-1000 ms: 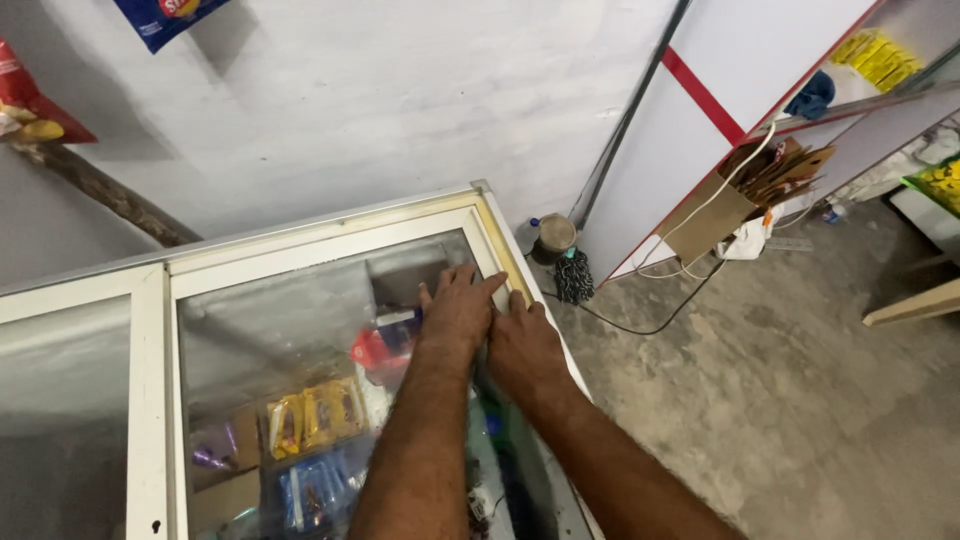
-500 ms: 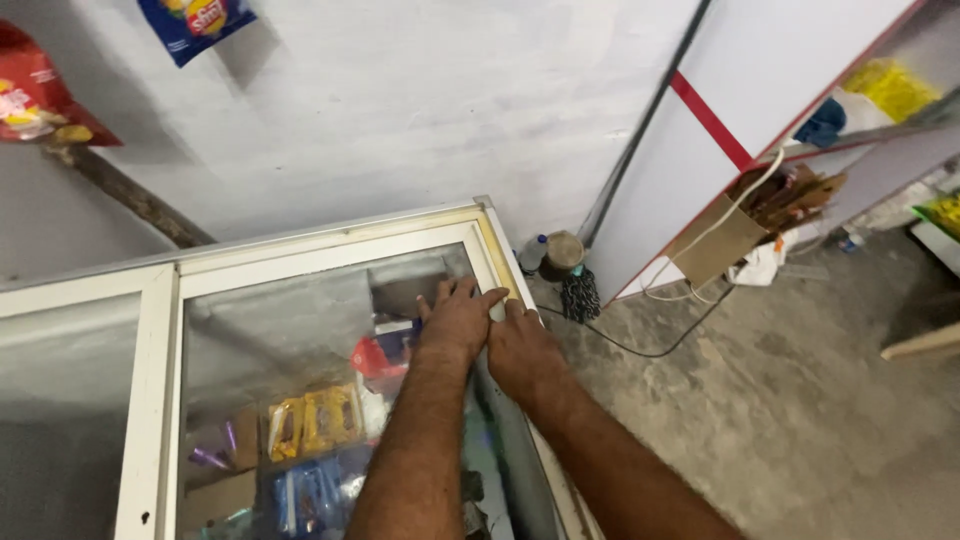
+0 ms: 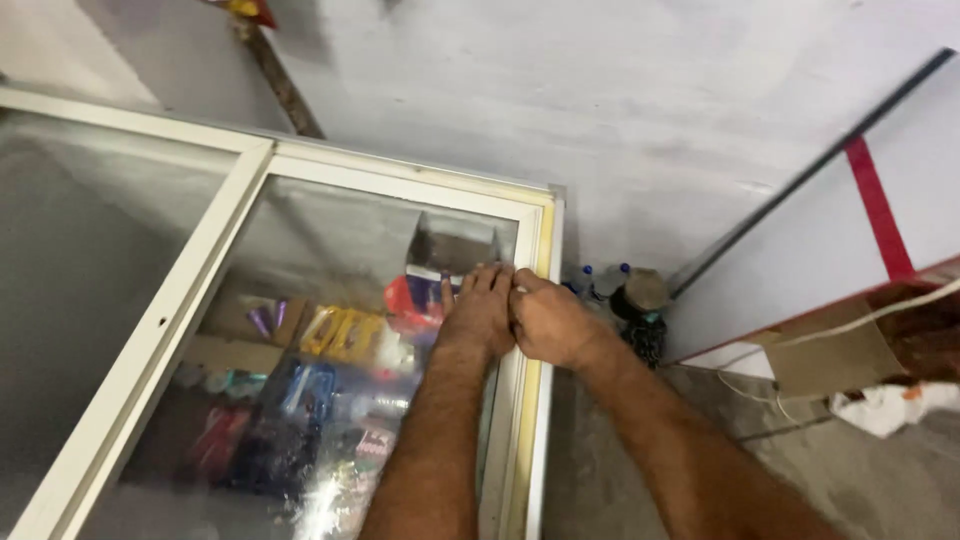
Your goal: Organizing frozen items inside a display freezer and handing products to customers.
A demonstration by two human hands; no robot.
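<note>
Nearest to the camera, two bare forearms reach forward over a chest freezer. The left hand (image 3: pixel 480 312) lies flat on the sliding glass lid (image 3: pixel 330 300), its fingers held together and pointing to the far edge; this flat contact seems to give grip on the smooth glass. The right hand (image 3: pixel 545 322) is curled, fingers bent inward, and it rests on the cream lid frame (image 3: pixel 535 400) at the right side, touching the left hand. I cannot tell whether it pinches the frame edge or only presses on it.

Under the glass, which is misted, packets in yellow, blue and red (image 3: pixel 340 335) lie in the freezer. A middle bar (image 3: pixel 160 330) separates this pane from a second pane on the left.

Beyond the freezer corner, some small bottles with blue caps and a round dark object (image 3: pixel 640 295) stand on the floor against the grey wall (image 3: pixel 560 110). Further right, a white panel with a red stripe (image 3: pixel 880 210) leans, and an open cardboard box (image 3: pixel 830 355) sits near it.
</note>
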